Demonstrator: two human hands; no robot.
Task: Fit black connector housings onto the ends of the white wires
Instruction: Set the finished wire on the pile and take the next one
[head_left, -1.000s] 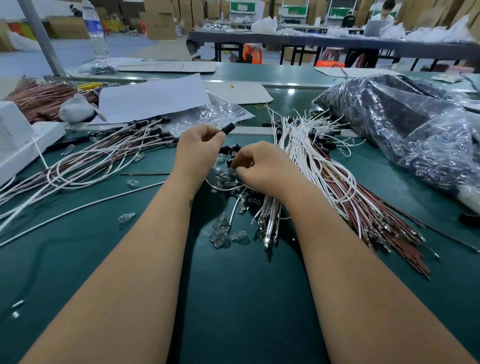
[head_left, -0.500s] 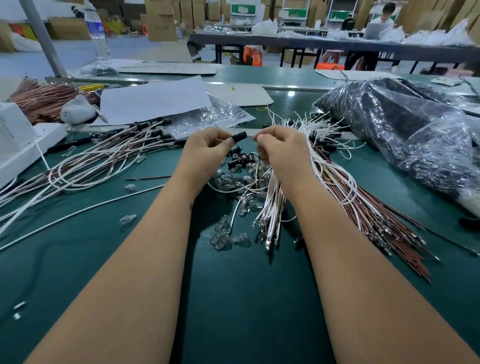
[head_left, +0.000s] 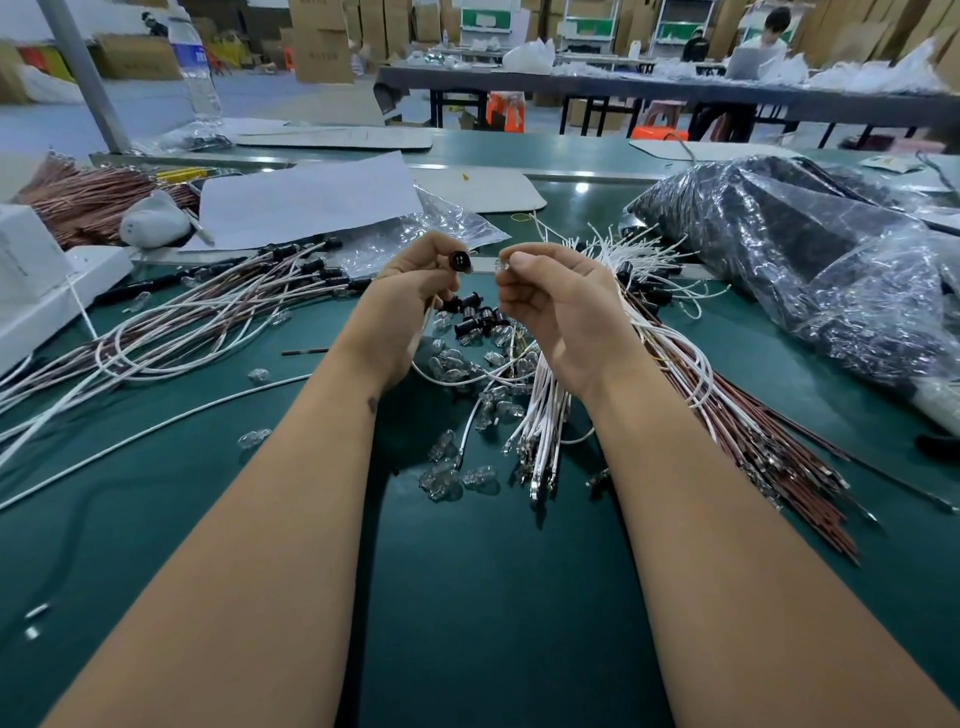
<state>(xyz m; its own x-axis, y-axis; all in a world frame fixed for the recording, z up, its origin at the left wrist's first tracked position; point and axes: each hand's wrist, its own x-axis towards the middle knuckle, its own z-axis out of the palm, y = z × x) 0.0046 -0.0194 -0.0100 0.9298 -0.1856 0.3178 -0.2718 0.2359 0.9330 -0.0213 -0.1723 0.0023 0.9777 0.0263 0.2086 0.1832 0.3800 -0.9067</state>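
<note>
I am pinching a black housing (head_left: 460, 261) in my left hand (head_left: 415, 296), and my right hand (head_left: 550, 296) is pinching a clear bulb (head_left: 501, 265) just beside it.

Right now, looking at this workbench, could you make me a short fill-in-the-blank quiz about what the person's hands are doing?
1. The left hand pinches a small ____ connector housing.
2. The right hand pinches a small ____ bulb.
3. Both hands are raised above a ____ work mat.
4. Loose clear bulbs lie on the mat ____ the two forearms.

Missing words: black; clear; green; between
</note>
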